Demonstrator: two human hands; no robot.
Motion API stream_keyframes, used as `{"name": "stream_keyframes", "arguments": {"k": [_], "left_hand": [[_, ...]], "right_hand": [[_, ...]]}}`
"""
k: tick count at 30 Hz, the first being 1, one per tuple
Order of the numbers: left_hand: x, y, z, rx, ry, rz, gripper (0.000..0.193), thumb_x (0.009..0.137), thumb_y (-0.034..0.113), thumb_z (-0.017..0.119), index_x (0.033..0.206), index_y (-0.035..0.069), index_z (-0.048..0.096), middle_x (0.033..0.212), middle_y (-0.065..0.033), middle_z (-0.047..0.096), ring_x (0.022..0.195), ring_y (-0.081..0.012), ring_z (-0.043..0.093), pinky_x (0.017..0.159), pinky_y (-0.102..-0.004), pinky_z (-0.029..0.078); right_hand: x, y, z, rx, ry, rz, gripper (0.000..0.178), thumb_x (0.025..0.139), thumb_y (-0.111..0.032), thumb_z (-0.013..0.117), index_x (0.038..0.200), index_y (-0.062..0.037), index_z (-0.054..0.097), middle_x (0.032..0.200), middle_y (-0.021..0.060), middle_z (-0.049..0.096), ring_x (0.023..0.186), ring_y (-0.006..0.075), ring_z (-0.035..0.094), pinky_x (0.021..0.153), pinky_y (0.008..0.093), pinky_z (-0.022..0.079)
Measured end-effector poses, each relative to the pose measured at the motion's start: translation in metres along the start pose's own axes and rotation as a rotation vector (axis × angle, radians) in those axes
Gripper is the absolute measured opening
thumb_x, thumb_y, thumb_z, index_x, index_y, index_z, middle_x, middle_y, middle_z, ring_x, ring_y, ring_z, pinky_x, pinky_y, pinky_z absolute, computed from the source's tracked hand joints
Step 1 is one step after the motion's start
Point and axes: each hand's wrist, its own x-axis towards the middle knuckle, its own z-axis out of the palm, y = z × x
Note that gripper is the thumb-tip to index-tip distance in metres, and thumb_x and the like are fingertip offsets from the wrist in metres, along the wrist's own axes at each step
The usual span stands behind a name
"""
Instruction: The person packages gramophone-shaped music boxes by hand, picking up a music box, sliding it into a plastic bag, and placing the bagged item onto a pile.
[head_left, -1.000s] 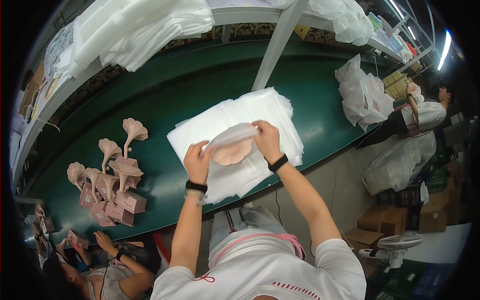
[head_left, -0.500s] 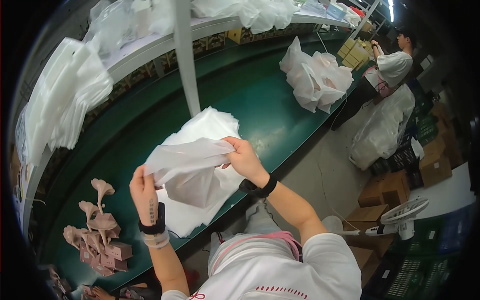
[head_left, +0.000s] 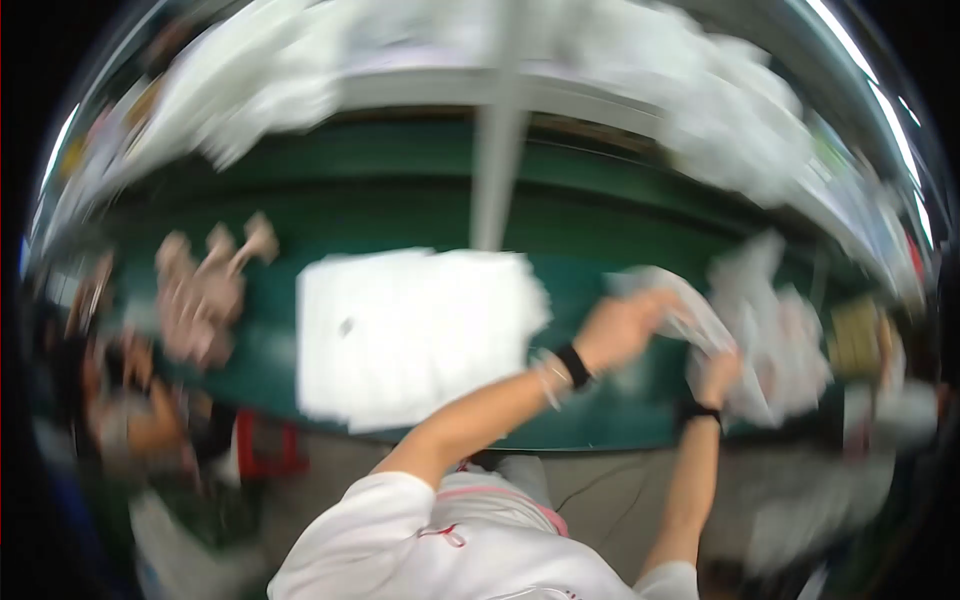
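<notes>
My left hand (head_left: 630,328) and my right hand (head_left: 718,378) are both closed on a thin, translucent white plastic bag (head_left: 697,313), stretched between them at the right. Motion blurs it, and its contents cannot be made out. Beyond my right hand, touching or almost touching the bag, is a cluster of filled translucent bags (head_left: 775,345) with pinkish things showing through. A flat stack of white bags (head_left: 420,330) lies on the green table (head_left: 575,430), left of my hands.
Pink horn-shaped pieces with boxes (head_left: 200,305) stand at the table's left. A white post (head_left: 497,150) rises behind the stack to a shelf (head_left: 420,88) heaped with white plastic. A co-worker's hand (head_left: 135,360) and a red stool (head_left: 270,450) are at the left. Yellow boxes (head_left: 855,335) sit far right.
My hands have carried the bag from above the stack to the right, beside the filled bags. My view has turned, so the stack now lies left of my hands.
</notes>
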Motion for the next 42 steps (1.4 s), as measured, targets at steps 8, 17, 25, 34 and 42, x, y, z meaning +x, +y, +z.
{"name": "stream_keyframes", "arguments": {"k": [8, 17, 25, 34, 42], "left_hand": [[-0.235, -0.031, -0.199, 0.308, 0.604, -0.519, 0.028, 0.085, 0.007, 0.057, 0.113, 0.006, 0.059, 0.098, -0.0066, 0.066, 0.078, -0.0135, 0.062, 0.068, -0.0261, 0.05], [-0.471, 0.016, -0.575, 1.416, 1.305, -0.983, 0.043, 0.077, 0.014, 0.061, 0.117, 0.005, 0.048, 0.119, -0.015, 0.045, 0.107, -0.0361, 0.045, 0.091, -0.0409, 0.039], [-0.495, 0.001, -0.745, 1.217, 0.373, -1.219, 0.028, 0.084, 0.025, 0.054, 0.107, 0.01, 0.057, 0.099, -0.0178, 0.061, 0.093, -0.0354, 0.058, 0.085, -0.0451, 0.043], [-0.487, 0.021, -0.714, 1.427, 0.493, -1.103, 0.021, 0.086, 0.021, 0.051, 0.08, 0.006, 0.066, 0.082, -0.0161, 0.066, 0.071, -0.0326, 0.065, 0.062, -0.0438, 0.052], [-0.478, 0.111, -0.524, 0.593, 0.868, -0.544, 0.041, 0.094, 0.016, 0.05, 0.128, -0.005, 0.042, 0.107, -0.0133, 0.063, 0.091, -0.0183, 0.06, 0.079, -0.0284, 0.047]], "right_hand": [[0.036, -0.047, 0.03, 0.271, 0.067, 0.636, 0.039, 0.091, -0.015, 0.049, 0.124, 0.0055, 0.044, 0.107, 0.0186, 0.059, 0.092, 0.0281, 0.062, 0.079, 0.0375, 0.053], [-0.196, -0.317, 0.135, 0.471, -0.478, 0.219, 0.035, 0.087, 0.001, 0.04, 0.12, -0.0026, 0.05, 0.116, 0.0116, 0.059, 0.095, 0.0201, 0.062, 0.078, 0.0301, 0.047], [-0.366, -0.596, 0.198, 0.411, -1.349, -0.154, 0.025, 0.087, -0.003, 0.051, 0.11, -0.0021, 0.06, 0.091, 0.0118, 0.067, 0.08, 0.0176, 0.067, 0.064, 0.0261, 0.051], [-0.421, -0.631, 0.195, 0.265, -1.35, -0.208, 0.028, 0.081, -0.008, 0.05, 0.105, -0.0011, 0.062, 0.099, 0.0204, 0.064, 0.086, 0.0366, 0.062, 0.077, 0.0394, 0.05], [-0.4, -0.69, 0.105, 1.137, -1.695, 0.943, 0.048, 0.093, -0.033, 0.051, 0.131, -0.0044, 0.041, 0.113, 0.0153, 0.059, 0.096, 0.0206, 0.062, 0.079, 0.0305, 0.051]]}}
